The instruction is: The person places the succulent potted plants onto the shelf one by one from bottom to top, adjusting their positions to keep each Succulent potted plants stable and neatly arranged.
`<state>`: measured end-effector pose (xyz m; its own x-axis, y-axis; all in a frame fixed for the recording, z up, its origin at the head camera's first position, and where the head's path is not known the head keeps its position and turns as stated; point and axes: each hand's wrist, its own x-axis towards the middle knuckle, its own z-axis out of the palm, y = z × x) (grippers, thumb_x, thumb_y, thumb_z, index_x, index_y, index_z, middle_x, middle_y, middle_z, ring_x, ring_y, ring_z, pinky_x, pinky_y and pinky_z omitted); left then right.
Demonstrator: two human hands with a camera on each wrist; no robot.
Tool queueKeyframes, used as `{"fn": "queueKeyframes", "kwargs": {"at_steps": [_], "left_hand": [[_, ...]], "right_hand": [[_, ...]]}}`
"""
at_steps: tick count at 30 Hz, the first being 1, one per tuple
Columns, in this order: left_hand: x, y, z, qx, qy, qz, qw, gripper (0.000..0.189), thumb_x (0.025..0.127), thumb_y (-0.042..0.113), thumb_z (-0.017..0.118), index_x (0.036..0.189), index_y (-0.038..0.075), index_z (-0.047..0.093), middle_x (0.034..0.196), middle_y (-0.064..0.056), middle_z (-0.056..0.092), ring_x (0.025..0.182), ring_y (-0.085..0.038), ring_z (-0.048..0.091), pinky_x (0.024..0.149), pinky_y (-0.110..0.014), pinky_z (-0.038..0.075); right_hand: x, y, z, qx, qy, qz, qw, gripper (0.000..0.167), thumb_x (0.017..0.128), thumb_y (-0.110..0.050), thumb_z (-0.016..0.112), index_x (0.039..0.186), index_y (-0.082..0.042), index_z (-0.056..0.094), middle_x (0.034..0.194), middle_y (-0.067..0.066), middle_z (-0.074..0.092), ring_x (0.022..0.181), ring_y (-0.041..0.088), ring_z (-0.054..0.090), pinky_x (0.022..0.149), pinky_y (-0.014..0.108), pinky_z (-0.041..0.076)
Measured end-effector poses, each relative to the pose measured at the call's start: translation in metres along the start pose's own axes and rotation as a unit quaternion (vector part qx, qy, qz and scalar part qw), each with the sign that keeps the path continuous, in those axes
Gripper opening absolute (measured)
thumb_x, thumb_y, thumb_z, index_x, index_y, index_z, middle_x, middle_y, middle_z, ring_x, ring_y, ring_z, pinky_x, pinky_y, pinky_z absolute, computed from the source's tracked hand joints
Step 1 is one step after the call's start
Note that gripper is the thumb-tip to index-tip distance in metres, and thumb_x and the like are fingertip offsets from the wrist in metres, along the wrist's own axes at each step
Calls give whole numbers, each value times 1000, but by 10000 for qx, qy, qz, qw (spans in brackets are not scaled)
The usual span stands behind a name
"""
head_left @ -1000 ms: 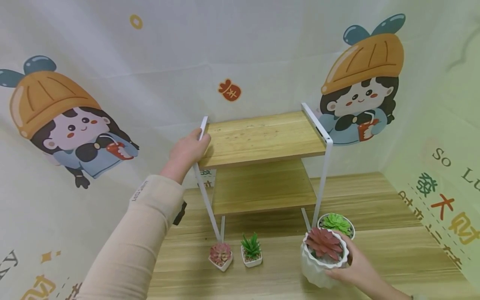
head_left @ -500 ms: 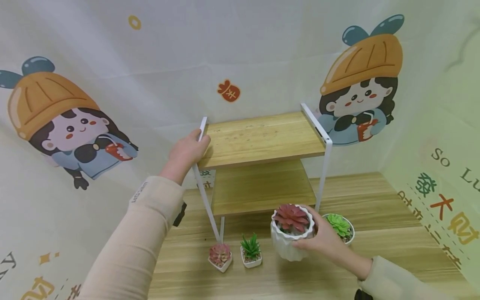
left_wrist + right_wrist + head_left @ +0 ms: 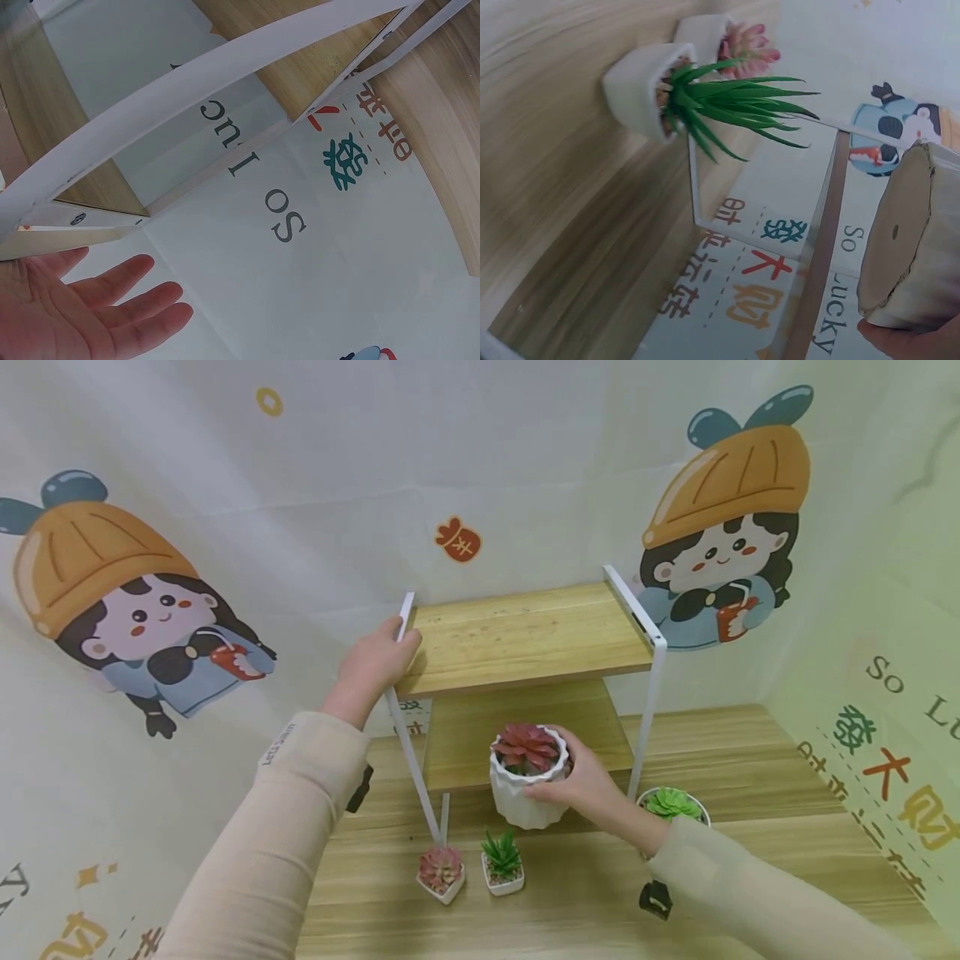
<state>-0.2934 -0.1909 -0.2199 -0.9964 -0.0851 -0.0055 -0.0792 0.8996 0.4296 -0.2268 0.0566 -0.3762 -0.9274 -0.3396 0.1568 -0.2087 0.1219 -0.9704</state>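
My left hand point(image 3: 375, 667) rests at the upper left edge of a two-tier wooden shelf point(image 3: 517, 639) with a white metal frame. In the left wrist view its fingers point(image 3: 139, 311) stretch out nearly straight beside the frame; the thumb is hidden there. My right hand point(image 3: 596, 785) grips the right side of a white fluted pot point(image 3: 525, 797) with a red artificial succulent point(image 3: 525, 747). The pot is held upright in front of the lower shelf board point(image 3: 465, 735). In the right wrist view the pot's flat underside point(image 3: 896, 232) shows, off the table.
Below the held pot, a small white pot with a spiky green plant point(image 3: 502, 853) stands on the wooden table point(image 3: 360, 902). Left of it is a small pot with a pink succulent point(image 3: 441, 867). A green succulent point(image 3: 672, 803) in a round white pot stands right, partly behind my right arm.
My right hand has carried the red succulent pot left and up, from the table's right side to the front of the lower board. My left hand has stayed on the shelf.
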Motion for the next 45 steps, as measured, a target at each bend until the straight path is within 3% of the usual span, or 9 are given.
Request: {"fn": "queueKeyframes", "kwargs": {"at_steps": [7,19,31,45], "left_hand": [[-1,0,-1,-50,-17,8,10000,64,89,42,23,148,17,15,149,-15,25,127,-41,35,94,-50,36],[-3,1,-1,-40,-42,-59,10000,64,89,43,23,148,18,16,150,-14,24,130,-42,30,97,-52,33],[-3,1,-1,-14,11,-34,10000,64,90,43,23,148,17,17,150,-12,23,132,-41,27,100,-51,30],[-2,0,0,-165,-31,-32,9999,64,90,42,24,148,17,15,149,-16,25,125,-41,37,93,-49,36]], "right_hand": [[28,-6,21,-33,288,203,9994,82,67,-18,80,135,-4,37,131,15,48,119,30,46,96,47,40],[59,0,45,13,360,-285,9989,76,67,-15,78,132,-3,40,126,15,52,114,29,50,95,45,41],[73,11,62,-19,455,-590,9972,76,67,-14,78,131,1,39,123,19,53,113,32,51,96,46,40],[79,18,70,-188,416,-696,9965,80,68,-14,78,134,1,35,125,19,51,114,32,50,95,46,41]]}}
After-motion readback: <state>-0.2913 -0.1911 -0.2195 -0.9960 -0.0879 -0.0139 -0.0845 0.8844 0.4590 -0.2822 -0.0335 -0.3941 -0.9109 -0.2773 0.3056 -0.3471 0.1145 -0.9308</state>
